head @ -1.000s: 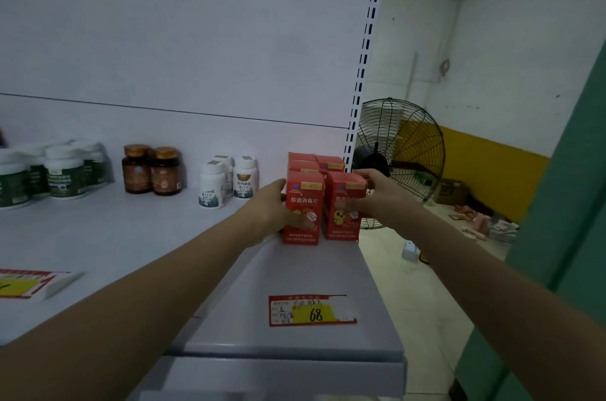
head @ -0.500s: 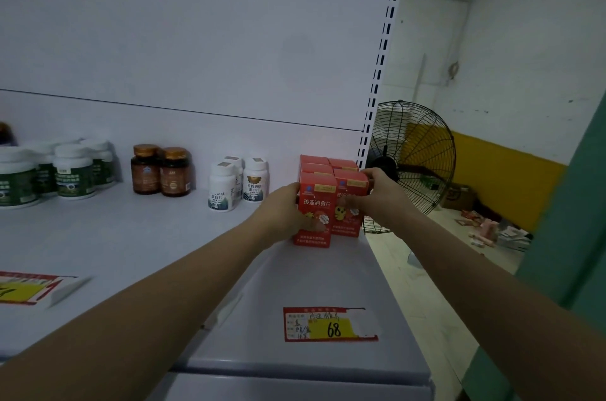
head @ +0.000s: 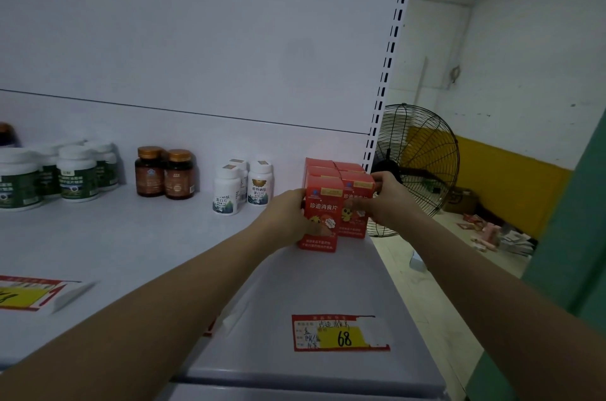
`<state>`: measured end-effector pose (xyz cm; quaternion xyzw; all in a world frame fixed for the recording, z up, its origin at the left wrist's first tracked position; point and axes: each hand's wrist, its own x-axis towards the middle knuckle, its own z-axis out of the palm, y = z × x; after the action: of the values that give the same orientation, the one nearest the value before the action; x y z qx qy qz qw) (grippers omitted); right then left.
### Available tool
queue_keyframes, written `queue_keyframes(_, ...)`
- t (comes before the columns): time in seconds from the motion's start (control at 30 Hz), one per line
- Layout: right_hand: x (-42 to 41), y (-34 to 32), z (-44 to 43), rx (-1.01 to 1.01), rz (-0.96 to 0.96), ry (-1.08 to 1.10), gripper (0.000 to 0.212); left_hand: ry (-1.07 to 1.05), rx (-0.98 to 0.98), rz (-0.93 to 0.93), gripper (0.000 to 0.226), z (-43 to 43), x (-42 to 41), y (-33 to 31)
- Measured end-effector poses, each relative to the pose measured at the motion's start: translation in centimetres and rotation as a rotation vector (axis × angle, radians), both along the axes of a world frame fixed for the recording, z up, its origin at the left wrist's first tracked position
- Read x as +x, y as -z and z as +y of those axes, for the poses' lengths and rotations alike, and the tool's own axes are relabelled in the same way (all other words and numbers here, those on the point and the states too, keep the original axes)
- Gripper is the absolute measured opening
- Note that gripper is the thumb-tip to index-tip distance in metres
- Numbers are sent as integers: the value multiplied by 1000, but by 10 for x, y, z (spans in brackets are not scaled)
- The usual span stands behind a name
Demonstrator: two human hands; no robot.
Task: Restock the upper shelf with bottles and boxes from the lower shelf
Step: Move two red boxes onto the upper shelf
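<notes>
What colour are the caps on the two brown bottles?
Coppery gold caps on the brown bottles; head view.

White shelf (head: 131, 236): red boxes (head: 323, 194), bottles (head: 178, 176), price tags (head: 339, 333).

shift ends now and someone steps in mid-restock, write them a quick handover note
Left hand grips the front left red box; right hand grips the front right red box.
Both stand at the right end of the upper shelf, in front of more red boxes.
Done: white bottles, amber bottles and green-label jars stand along the back.
Left: square up and release both boxes; the lower shelf is out of view, so remaining stock is unknown.
</notes>
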<state>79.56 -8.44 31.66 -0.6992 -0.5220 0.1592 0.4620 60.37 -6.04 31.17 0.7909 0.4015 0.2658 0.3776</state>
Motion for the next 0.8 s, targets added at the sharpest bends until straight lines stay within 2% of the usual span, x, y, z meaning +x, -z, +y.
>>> queue_keyframes(0.37,3,1,1,9,-58,-15,35,-2,9,32,51,2,2,1)
queue_keyframes(0.53,1,3,5,48,-184,50,42,-7,11,37,49,2,2,2)
queue_keyframes(0.8,0,5,4,58,-197,58,43,-14,-8,32,50,3,3,1)
